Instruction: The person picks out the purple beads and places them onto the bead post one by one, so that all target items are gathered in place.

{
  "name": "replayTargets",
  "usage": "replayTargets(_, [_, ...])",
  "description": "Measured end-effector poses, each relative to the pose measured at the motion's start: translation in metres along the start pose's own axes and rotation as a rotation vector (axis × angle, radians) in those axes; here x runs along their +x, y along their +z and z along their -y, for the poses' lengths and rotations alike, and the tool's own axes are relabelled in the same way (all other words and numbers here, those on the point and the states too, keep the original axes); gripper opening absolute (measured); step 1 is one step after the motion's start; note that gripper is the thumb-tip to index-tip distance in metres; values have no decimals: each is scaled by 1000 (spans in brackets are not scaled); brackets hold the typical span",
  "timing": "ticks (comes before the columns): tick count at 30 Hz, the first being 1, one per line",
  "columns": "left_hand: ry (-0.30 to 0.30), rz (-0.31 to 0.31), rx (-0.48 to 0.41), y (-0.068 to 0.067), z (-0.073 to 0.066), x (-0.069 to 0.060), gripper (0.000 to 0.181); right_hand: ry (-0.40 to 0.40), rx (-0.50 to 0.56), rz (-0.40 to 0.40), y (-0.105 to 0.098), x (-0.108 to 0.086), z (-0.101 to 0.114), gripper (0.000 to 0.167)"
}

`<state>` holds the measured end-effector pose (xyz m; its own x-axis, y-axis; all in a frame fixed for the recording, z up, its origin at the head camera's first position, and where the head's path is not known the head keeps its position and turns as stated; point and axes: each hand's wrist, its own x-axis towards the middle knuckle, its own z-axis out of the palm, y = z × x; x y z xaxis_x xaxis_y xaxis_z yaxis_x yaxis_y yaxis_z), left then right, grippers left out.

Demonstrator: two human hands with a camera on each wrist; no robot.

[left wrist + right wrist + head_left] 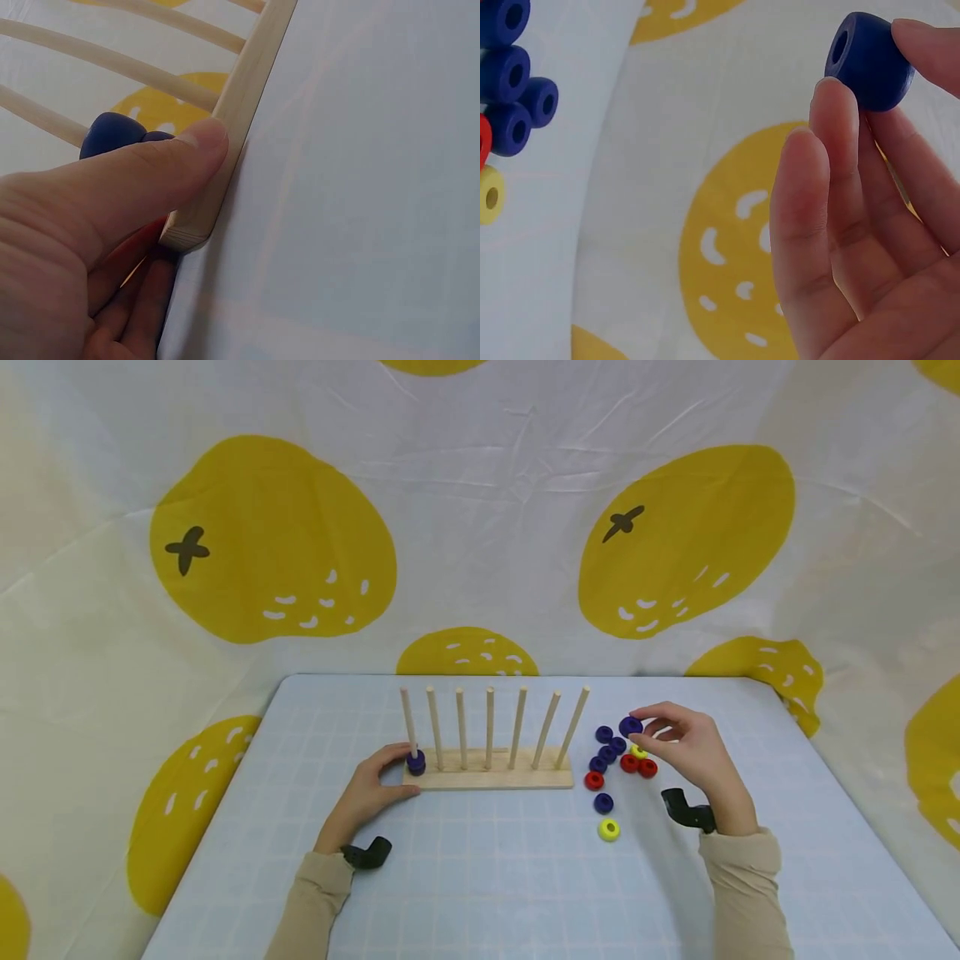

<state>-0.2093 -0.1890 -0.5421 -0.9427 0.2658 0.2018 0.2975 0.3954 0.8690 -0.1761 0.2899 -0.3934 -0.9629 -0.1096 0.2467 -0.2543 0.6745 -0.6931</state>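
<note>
A wooden base with several upright pegs (495, 779) stands mid-table, and blue beads (416, 763) sit stacked on its leftmost peg. The left hand (367, 789) grips the base's left end; in the left wrist view its thumb (172, 165) presses the front edge of the base (240, 112), next to a blue bead (112, 133). Held between thumb and fingers of the right hand (686, 743) is a blue bead (631, 727), raised above the loose beads. The right wrist view shows this bead (870, 64) with its hole facing left.
Loose blue beads (603, 803), red beads (647, 768) and yellow beads (609, 830) lie right of the base. Behind the table (480, 877) hangs a white cloth (480, 568) with yellow fruit shapes.
</note>
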Motion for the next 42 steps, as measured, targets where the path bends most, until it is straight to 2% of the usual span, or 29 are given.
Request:
replayTargets(13, [0,-1,-1,1,1,0,66,-102,-4,-36,-7,10,27,26])
replayTargets(23, [20,-3,-15,2,1,-1,66,-127,-12,-49,-13,18,53,28])
replayTargets(31, [17,0,-16,1,-1,-1,66,-214,15,-64,-18,27,74,27])
replayTargets(42, [25,-2,-18,1,-2,-1,66,-236,45,-68,-18,37,104,28])
